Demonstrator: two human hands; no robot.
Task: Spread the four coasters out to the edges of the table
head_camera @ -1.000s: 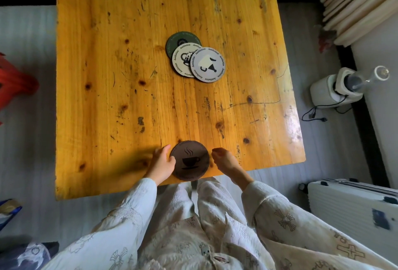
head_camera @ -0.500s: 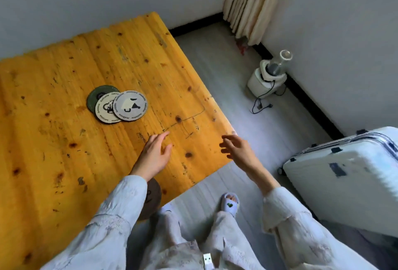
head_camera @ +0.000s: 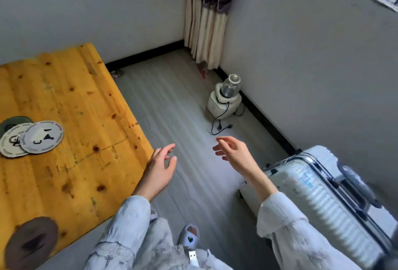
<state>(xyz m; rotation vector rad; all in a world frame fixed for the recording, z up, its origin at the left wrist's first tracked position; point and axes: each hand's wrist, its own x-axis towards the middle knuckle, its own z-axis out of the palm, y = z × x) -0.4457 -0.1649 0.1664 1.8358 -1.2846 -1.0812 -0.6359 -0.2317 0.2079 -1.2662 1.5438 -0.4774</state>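
Beside the table (head_camera: pixel 90 119), suitcase (head_camera: pixel 323 200) and blender (head_camera: pixel 225 99) stand.

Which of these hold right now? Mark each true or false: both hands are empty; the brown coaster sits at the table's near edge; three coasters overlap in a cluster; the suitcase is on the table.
1. Both hands are empty. True: left hand and right hand hold nothing.
2. The brown coaster sits at the table edge. True.
3. Three coasters overlap. True: the white coaster tops the cluster.
4. The suitcase is on the table. False: it is on the floor.
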